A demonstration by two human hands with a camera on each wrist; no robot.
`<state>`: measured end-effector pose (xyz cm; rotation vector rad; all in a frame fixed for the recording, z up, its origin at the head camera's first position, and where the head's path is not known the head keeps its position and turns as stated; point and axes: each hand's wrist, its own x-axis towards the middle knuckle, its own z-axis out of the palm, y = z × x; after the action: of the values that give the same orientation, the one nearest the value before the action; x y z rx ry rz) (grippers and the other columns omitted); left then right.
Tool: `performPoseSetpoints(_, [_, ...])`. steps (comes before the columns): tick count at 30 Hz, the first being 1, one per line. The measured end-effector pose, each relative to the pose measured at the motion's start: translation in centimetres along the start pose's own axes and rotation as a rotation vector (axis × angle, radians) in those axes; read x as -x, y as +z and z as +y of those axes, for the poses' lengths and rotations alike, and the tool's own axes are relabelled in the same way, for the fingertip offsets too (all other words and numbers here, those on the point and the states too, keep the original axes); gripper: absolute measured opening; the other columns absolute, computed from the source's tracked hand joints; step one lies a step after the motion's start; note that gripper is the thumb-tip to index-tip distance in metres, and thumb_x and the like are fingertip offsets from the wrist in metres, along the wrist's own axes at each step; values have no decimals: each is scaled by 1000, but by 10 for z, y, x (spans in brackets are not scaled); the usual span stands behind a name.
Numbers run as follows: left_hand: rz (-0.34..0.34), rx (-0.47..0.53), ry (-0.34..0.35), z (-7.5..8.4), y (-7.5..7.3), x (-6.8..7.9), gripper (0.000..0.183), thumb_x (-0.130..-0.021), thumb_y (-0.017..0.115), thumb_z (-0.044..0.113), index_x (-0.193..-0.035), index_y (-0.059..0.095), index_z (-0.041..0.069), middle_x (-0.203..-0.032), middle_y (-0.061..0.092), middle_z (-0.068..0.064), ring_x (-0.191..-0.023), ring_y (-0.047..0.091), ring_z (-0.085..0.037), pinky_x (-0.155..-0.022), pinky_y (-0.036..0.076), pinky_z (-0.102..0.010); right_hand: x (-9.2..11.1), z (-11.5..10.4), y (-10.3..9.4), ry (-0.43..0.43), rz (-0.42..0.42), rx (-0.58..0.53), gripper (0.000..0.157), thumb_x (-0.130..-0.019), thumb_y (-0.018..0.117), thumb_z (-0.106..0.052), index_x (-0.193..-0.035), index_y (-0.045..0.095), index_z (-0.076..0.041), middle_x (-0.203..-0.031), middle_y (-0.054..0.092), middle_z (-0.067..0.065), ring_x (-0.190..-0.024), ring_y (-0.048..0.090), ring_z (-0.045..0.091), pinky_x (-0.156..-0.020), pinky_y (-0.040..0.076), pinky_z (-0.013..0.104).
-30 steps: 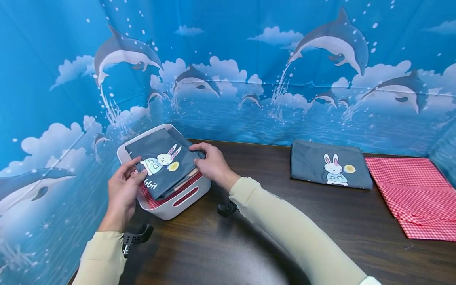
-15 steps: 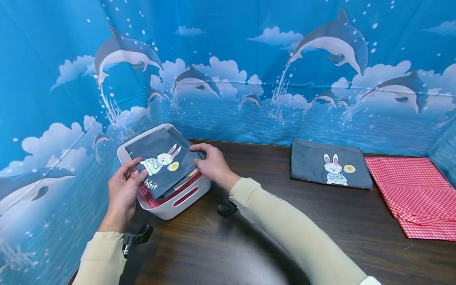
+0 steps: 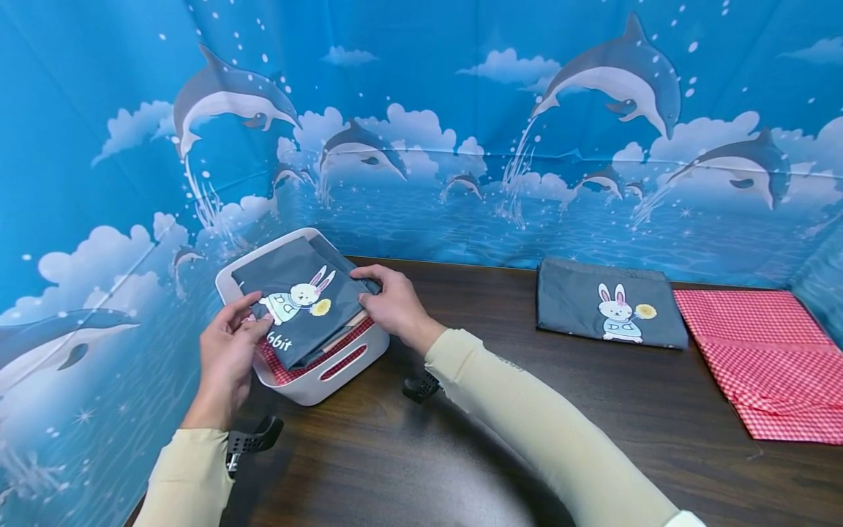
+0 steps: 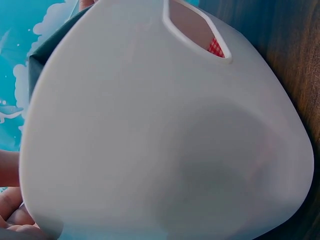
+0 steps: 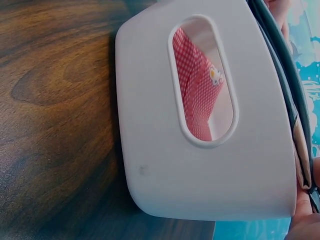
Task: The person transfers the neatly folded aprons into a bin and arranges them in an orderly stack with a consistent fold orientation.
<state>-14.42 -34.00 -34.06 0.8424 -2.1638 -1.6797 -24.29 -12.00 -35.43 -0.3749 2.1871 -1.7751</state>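
Note:
A folded dark grey cloth with a rabbit print lies at a slant over the top of a white plastic basket. My left hand holds the cloth's near left edge between thumb and fingers. On the opposite side, my right hand pinches its right edge. Red gingham fabric sits under the cloth inside the basket, and also shows through the side slot in the right wrist view. The basket wall fills most of both wrist views, where only parts of my fingers appear at the edge.
Farther right on the dark wooden table lies a second folded grey cloth with a rabbit print. Beside it is a folded red gingham cloth. A blue dolphin curtain hangs close behind the basket and along the left.

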Motion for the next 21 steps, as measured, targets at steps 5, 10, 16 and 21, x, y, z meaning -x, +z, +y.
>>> performPoseSetpoints(5, [-5,-11,-2,0,0,0,53,-106,66,11,-158,55,17,-114,60,15,-103,57,-3,-81,51,-10,-1,1,0,-8,-1,6,37,-107,63,-7,-141,70,-19,-155,61,5,-131,57,25,-117,50,46])
performPoseSetpoints(10, [0,-31,1,-1,0,0,53,-107,66,14,-159,55,19,-113,59,14,-102,57,-3,-81,51,-10,-1,2,-1,-17,4,-12,36,-107,63,-7,-140,71,-19,-154,62,6,-131,58,25,-118,49,46])
performPoseSetpoints(16, [3,-37,2,0,0,-1,54,-106,67,13,-158,55,18,-108,55,12,-99,55,-3,-80,50,-11,0,2,-1,-19,7,-4,37,-106,64,-7,-141,71,-19,-154,61,6,-127,58,25,-116,51,46])
performPoseSetpoints(21, [-4,-38,-11,-1,-1,-1,54,-106,67,14,-159,55,19,-109,54,11,-101,55,-4,-81,51,-11,1,3,-1,-16,1,4,37,-106,64,-8,-141,71,-20,-155,61,6,-127,59,25,-115,52,45])
